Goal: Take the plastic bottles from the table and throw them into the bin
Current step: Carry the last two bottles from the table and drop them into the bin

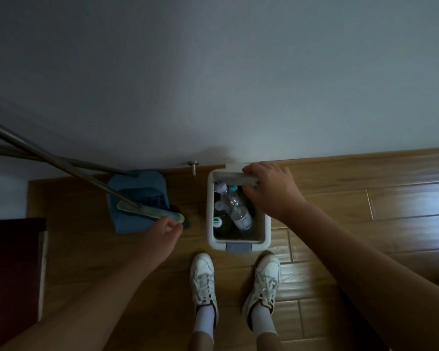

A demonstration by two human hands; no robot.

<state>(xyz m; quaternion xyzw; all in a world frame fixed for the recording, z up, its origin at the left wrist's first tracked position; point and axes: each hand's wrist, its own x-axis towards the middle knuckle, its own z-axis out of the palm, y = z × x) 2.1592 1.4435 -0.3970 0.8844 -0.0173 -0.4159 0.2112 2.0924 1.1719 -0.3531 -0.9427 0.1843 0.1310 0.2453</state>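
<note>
A white bin (pixel 211 224) stands on the wooden floor against the wall, just ahead of my feet. Inside it lie several plastic bottles; the clearest is a transparent bottle (pixel 235 209) with a teal cap and a white label. My right hand (pixel 269 188) is over the bin's far right corner, fingers closed on the raised white lid (pixel 236 177). My left hand (pixel 166 230) hovers left of the bin with its fingers curled in and nothing visible in them.
A blue dustpan (pixel 137 188) with a broom head and long metal handles (pixel 48 158) leans on the wall at left. A door stopper (pixel 193 166) sticks out by the skirting. Dark furniture (pixel 13 269) stands far left. My white shoes (pixel 203 279) are directly below the bin.
</note>
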